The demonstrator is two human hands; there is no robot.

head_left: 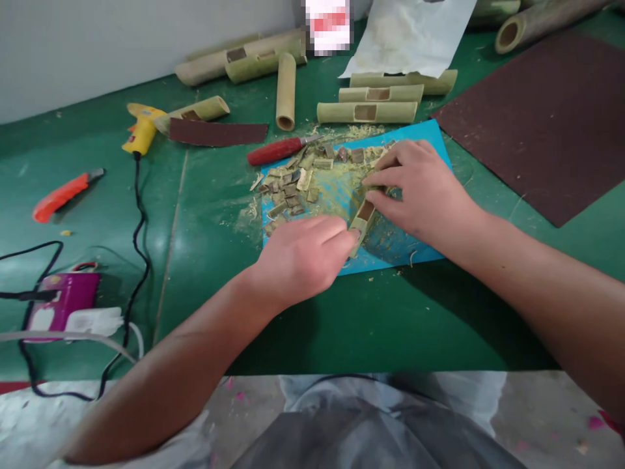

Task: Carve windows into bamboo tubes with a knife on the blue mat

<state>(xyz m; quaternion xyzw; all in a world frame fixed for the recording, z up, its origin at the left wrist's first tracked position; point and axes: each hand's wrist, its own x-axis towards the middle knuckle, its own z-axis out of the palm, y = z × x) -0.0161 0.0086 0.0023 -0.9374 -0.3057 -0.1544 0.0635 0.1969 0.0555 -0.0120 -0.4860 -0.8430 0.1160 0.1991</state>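
Note:
A short green bamboo piece (364,219) with a rectangular cut-out lies on a blue cutting mat (385,251). My left hand (303,257) is closed on its near end, fingers curled round it. My right hand (420,189) presses on its far end, fingers bent together over the bamboo; whether they also hold a small tool is hidden. A heap of bamboo offcuts and shavings (297,185) covers the mat's left and far part, right beside both hands.
On the green table: a red-handled knife (276,151), yellow glue gun (141,127) with black cable, orange box cutter (63,195), dark sandpaper strip (217,133) and large sheet (541,124), several notched bamboo tubes (368,112), white paper (410,36), purple device (63,303).

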